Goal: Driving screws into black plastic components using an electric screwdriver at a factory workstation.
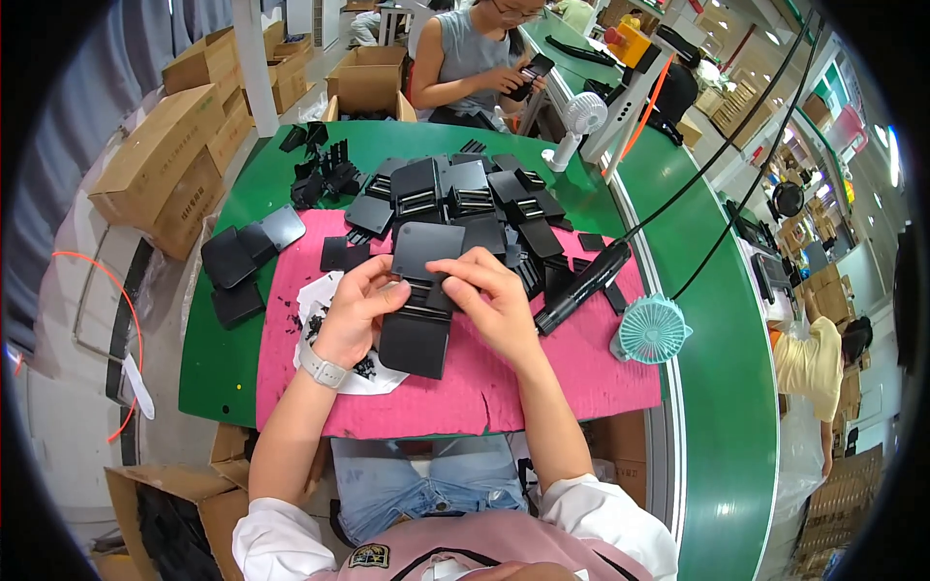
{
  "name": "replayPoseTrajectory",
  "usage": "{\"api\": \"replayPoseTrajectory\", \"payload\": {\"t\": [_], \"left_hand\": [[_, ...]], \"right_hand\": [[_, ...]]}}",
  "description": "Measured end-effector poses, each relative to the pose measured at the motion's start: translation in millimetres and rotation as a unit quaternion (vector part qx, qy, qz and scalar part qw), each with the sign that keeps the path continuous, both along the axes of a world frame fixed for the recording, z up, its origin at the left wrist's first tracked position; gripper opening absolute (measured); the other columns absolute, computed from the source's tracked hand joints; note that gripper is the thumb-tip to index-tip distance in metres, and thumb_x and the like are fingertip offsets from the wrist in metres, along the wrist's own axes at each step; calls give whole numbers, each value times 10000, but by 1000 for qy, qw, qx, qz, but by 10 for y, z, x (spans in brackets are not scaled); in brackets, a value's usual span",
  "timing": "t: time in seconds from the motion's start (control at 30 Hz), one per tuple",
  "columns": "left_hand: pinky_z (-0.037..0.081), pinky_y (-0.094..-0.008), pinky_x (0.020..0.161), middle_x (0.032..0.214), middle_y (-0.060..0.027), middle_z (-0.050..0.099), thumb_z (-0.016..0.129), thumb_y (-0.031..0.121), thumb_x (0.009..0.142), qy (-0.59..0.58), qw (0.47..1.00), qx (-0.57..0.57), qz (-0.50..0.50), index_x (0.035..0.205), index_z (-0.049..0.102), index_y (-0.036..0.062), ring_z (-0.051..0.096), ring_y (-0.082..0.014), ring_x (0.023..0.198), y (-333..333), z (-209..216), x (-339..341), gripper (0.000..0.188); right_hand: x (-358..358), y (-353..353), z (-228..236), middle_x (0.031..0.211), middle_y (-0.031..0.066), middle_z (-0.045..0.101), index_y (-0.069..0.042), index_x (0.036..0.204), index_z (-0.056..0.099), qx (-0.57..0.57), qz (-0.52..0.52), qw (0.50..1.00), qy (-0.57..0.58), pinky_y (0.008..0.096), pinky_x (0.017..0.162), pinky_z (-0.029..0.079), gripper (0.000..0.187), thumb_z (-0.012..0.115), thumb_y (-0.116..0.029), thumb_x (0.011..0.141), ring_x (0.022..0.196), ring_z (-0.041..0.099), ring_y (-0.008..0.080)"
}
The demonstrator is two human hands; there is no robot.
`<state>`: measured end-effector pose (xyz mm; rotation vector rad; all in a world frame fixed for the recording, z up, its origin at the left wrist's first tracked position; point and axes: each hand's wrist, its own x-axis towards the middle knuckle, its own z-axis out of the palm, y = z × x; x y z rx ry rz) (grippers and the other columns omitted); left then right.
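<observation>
Both hands hold a black folding plastic stand [415,344] above the pink mat [504,392]. It has a flat plate at its far end, another at its near end and a hinge section between them. My left hand [356,308] grips its left side by the hinge, thumb on top. The fingers of my right hand [492,298] close on a small black piece [442,294] at the hinge's right side. Under my left wrist, white paper [392,379] carries several tiny black parts [364,367]. Beyond my hands lies a heap of similar black stands [465,176].
A black electric screwdriver [586,288] on a cord lies right of my hands, near a teal fan [651,329]. Loose black plates [237,254] sit at the left. A white fan [581,118] stands far right, with a seated co-worker [465,63] beyond. Cardboard boxes [160,160] line the left.
</observation>
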<state>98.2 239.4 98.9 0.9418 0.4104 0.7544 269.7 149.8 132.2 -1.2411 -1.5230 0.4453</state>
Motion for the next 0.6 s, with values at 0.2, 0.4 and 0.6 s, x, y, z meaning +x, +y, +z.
{"api": "replayPoseTrajectory", "payload": {"t": [0.2,0.4,0.6], "left_hand": [[488,-248,816,1044,-61,584,656,31,839,-21,1000,-3,-19,1157,508,13,582,-125,935,-77,44,38,351],[490,-213,739,1040,-49,578,683,52,832,-24,999,-25,-42,1166,498,27,577,-91,898,-94,-13,50,383],[478,-194,692,1028,-40,571,697,59,824,-23,998,-31,-42,1168,495,29,571,-84,873,-86,-66,72,399]], "right_hand": [[-91,92,-132,819,57,539,-35,914,706,64,-70,994,-53,274,701,434,178,704,-47,737,788,548,180],[-126,146,-217,782,51,521,-57,898,713,97,-91,987,-89,293,663,409,153,691,-61,747,793,497,202],[-98,124,-243,780,28,518,-40,901,707,25,-73,996,43,263,683,395,123,643,-126,839,806,494,154]]}}
